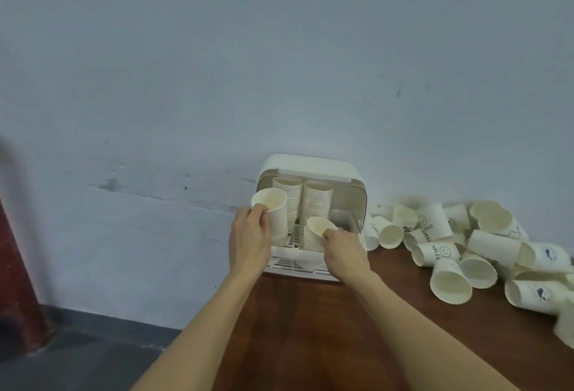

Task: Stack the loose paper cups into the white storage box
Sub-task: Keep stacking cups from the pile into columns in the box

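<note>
Mid-stacking: left hand [248,235] grips a cup [273,210] and right hand [341,249] pinches a second cup [316,230] inside the open white storage box [310,165] at the counter's [310,328] back edge; next, seat both on stacks, then fetch from the loose pile [466,244].

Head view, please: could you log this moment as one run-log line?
left hand: holds cup | right hand: holds second cup | white storage box: open, two stacks inside | loose cups: piled on table right
</note>
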`<action>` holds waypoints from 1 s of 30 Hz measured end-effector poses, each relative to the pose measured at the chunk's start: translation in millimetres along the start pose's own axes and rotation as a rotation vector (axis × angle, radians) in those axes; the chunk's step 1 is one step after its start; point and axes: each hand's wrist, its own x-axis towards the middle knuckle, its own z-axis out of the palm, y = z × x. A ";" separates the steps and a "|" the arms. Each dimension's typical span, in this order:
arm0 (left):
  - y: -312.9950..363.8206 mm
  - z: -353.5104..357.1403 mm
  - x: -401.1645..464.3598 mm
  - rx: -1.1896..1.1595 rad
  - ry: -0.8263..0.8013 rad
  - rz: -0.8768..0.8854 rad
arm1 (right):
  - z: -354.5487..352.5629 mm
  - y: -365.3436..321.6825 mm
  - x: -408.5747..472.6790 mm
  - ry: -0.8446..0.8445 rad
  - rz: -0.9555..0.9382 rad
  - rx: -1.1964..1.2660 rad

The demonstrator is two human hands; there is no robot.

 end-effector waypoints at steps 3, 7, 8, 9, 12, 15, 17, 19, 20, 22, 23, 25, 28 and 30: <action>-3.7 2.9 2.9 0.142 -0.094 0.024 | -0.5 -0.6 -0.7 -0.056 -0.040 -0.086; -12.7 11.1 1.0 0.410 -0.269 0.071 | -3.5 -5.7 -3.6 -0.128 -0.038 -0.131; -14.6 13.3 0.0 0.465 -0.300 0.071 | -4.7 -7.2 -4.3 -0.145 -0.033 -0.138; -16.2 15.2 -0.9 0.503 -0.324 0.066 | -5.4 -8.4 -5.5 -0.165 -0.028 -0.146; -17.2 19.2 -0.3 0.562 -0.383 0.047 | -8.4 -12.1 -11.3 -0.193 -0.019 -0.155; -15.5 24.4 1.4 0.505 -0.414 0.012 | -9.9 -12.9 -19.3 -0.164 -0.009 -0.079; -13.3 26.5 -0.7 0.432 -0.418 -0.021 | -11.1 -8.2 -27.1 -0.106 0.002 -0.003; -5.1 27.1 -8.3 0.410 -0.383 -0.014 | -12.5 2.4 -35.8 -0.042 0.007 0.023; 1.5 27.7 -14.2 0.405 -0.347 0.011 | -13.8 9.4 -40.8 -0.028 0.020 0.027; 19.8 30.7 -27.2 0.348 -0.290 0.073 | -18.1 25.9 -50.6 -0.020 0.063 0.048; 30.9 33.2 -34.8 0.304 -0.290 0.095 | -20.9 35.3 -56.2 -0.018 0.083 0.057; 52.1 43.8 -50.8 0.201 -0.349 0.144 | -27.5 56.3 -68.0 -0.002 0.115 0.063; 82.8 68.7 -76.6 0.071 -0.469 0.223 | -39.8 93.2 -89.7 -0.001 0.177 0.075; 102.0 86.6 -94.3 0.015 -0.547 0.263 | -48.6 119.9 -106.1 -0.003 0.228 0.122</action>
